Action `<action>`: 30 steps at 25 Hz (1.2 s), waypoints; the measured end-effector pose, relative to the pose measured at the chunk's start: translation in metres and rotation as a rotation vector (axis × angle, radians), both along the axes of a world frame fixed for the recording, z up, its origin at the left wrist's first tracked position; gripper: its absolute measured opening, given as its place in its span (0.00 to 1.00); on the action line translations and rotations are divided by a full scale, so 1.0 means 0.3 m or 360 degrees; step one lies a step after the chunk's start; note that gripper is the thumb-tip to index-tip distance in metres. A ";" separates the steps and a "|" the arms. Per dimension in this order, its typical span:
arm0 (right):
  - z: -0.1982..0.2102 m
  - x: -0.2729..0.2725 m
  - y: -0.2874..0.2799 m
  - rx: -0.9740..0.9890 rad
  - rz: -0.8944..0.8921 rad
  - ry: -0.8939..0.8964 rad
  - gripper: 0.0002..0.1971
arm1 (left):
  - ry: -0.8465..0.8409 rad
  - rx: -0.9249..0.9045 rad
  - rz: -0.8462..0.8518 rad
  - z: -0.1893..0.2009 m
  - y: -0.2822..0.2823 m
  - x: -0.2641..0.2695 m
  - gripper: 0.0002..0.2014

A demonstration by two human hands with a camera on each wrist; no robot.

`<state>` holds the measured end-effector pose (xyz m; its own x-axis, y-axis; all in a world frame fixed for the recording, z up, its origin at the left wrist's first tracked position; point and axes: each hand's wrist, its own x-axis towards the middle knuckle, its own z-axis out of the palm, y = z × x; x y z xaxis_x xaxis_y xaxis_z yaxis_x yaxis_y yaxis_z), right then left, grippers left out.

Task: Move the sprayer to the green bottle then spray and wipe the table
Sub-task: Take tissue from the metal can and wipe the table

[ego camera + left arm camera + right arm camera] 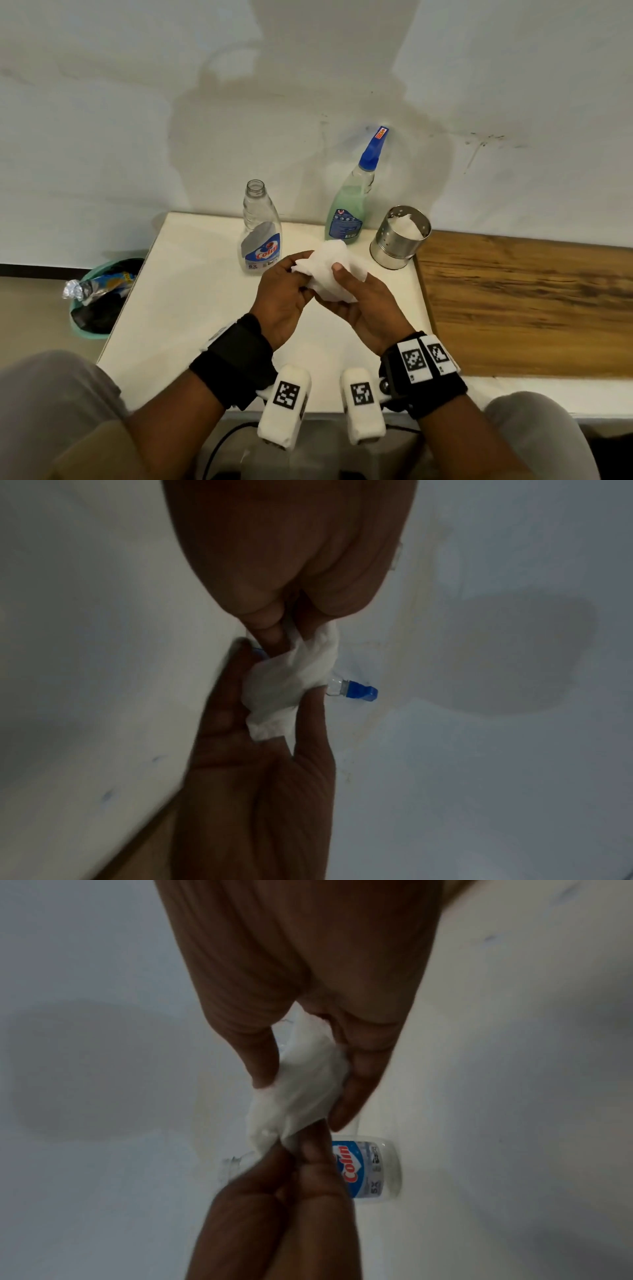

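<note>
Both hands hold a crumpled white tissue [329,270] above the white table [191,291]. My left hand [284,291] pinches its left side and my right hand [359,301] grips its right side with the thumb on top. Behind them the green bottle [349,212] stands upright by the wall with the blue sprayer [373,150] on its neck. A clear "Colin" bottle [260,233] stands to its left with an open neck. The left wrist view shows the tissue [291,680] and the sprayer [359,692]. The right wrist view shows the tissue [308,1080] and the clear bottle [369,1169].
A perforated steel cup [399,240] with more tissue in it stands at the table's back right corner. A wooden surface [531,301] adjoins the table on the right. On the floor to the left sits a teal bin [99,298] with rubbish.
</note>
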<state>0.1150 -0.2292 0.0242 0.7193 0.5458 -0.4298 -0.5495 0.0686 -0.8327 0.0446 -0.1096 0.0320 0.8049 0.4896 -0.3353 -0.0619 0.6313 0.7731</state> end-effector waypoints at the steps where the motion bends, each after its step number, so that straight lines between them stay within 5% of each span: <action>1: -0.024 0.021 0.001 0.0022 -0.0079 0.0031 0.22 | 0.0087 0.0118 -0.0040 -0.009 0.011 -0.001 0.13; 3: -0.070 0.089 -0.009 -0.0140 -0.0319 -0.0099 0.17 | 0.0325 0.0615 -0.0180 -0.023 0.054 -0.009 0.17; 5: -0.114 0.191 -0.016 -0.0749 -0.0403 -0.0698 0.08 | 0.0630 0.1397 -0.0428 -0.051 0.111 -0.026 0.24; 8: -0.161 0.295 0.011 -0.1671 0.0089 -0.1494 0.14 | 0.1055 0.2260 -0.1015 -0.104 0.181 -0.056 0.28; 12: -0.272 0.263 0.088 -0.1903 0.1287 -0.1395 0.30 | 0.1342 0.2568 -0.1691 -0.175 0.251 -0.072 0.40; 19: -0.359 0.251 0.152 -0.2142 0.1268 -0.1477 0.42 | 0.1530 0.2555 -0.1923 -0.265 0.278 -0.079 0.55; 23: -0.328 0.181 0.189 -0.2008 0.1436 -0.1448 0.46 | 0.1545 0.2571 -0.1920 -0.290 0.273 -0.080 0.58; 30: -0.328 -0.160 0.188 -0.1675 0.1911 -0.1852 0.44 | 0.1573 0.2588 -0.1834 -0.296 0.291 -0.083 0.63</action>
<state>0.0671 -0.1728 -0.0743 0.3617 0.7694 -0.5265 0.8172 -0.5334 -0.2182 0.0198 -0.0224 -0.0569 0.7449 0.2658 -0.6120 0.3755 -0.9252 0.0552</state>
